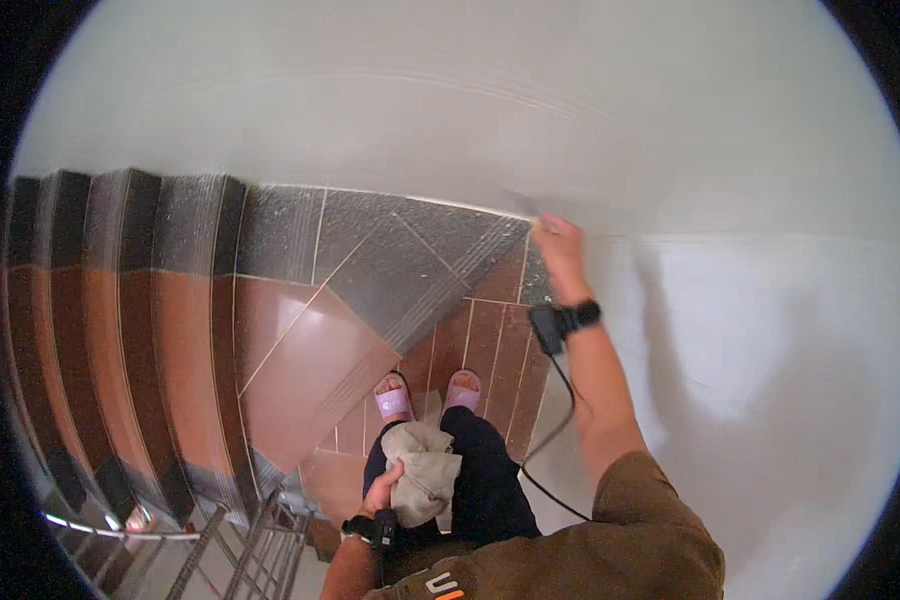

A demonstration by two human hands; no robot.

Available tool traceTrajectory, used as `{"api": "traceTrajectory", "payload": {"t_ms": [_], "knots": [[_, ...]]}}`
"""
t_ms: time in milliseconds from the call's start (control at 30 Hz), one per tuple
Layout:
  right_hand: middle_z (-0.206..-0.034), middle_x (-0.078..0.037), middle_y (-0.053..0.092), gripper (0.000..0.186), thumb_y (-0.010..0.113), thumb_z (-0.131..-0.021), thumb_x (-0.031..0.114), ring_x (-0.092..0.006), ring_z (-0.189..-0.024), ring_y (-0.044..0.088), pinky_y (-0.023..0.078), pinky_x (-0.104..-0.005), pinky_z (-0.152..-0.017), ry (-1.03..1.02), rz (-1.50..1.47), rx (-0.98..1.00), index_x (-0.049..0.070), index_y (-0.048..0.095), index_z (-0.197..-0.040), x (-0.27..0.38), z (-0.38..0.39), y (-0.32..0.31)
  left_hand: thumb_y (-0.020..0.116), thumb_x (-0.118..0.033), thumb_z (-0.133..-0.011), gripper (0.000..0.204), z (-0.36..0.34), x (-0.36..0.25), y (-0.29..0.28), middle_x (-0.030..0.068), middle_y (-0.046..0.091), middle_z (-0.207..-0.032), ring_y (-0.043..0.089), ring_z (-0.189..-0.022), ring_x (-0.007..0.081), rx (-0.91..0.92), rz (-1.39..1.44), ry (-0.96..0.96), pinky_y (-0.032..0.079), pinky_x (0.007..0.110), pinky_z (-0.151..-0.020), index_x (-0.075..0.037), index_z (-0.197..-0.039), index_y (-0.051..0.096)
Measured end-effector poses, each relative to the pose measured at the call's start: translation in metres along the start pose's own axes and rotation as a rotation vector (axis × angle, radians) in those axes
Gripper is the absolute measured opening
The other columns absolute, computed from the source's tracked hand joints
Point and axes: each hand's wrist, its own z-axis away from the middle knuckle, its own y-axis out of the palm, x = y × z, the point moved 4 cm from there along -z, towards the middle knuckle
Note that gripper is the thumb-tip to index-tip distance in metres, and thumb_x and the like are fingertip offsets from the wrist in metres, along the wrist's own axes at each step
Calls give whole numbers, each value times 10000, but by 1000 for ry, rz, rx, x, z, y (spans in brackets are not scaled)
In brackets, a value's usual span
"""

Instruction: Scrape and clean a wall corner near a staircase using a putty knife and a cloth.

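Against the pale wall, my right hand (pixel 563 245) grips a thin tool (pixel 520 203), its dark, blurred end pointing up-left over the white line along the wall's base; I cannot make out what kind of tool it is. A black device with a cable (pixel 547 330) is strapped at that wrist. My left hand (pixel 384 482) is closed on a crumpled beige cloth (pixel 421 468) in front of my thighs, with another dark band and device at the wrist. My feet, in pink slippers (pixel 393 398), stand on reddish-brown tiles.
Steps (pixel 115 350) of grey and terracotta tile run along the left. Speckled dark grey and pinkish tiles (pixel 305 370) form the landing. A metal railing (pixel 253 540) is at the lower left. The pale wall (pixel 740 150) curves round the top and right.
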Motion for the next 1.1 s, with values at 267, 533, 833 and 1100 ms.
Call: {"api": "traceTrajectory", "payload": {"t_ms": [267,533,833,1100], "knots": [[-868,-152,609,288,563,-755,261,-257,-788,573,434,-371,-712,204,-79,212,11,598,-894,-16,21,5,549,-358,-802,526,-8,12,-11,119,534,-1094,542,-944,280,33,-75,144,445,423,-794,-48,-1200,403],[-682,-12,470,223,498,-848,279,-69,-506,407,346,-189,-437,434,-780,-80,99,487,-978,35,79,-224,561,-347,-804,515,-9,38,-39,97,529,-1117,518,-982,262,-88,-130,138,410,377,-847,-66,-1208,410],[-645,-8,449,190,468,-864,281,-68,-480,392,313,-184,-383,374,-606,-143,97,444,-821,53,56,-301,554,-421,-793,572,41,1,26,128,540,-1081,530,-957,219,16,-122,74,430,335,-811,-24,-1183,421],[-736,-62,523,291,440,-878,262,-145,-618,494,424,-252,-532,258,-221,299,32,499,-1046,75,82,-213,526,-331,-828,538,107,-43,142,158,511,-1135,536,-1000,263,342,-127,279,439,375,-858,-11,-1227,357]]}}
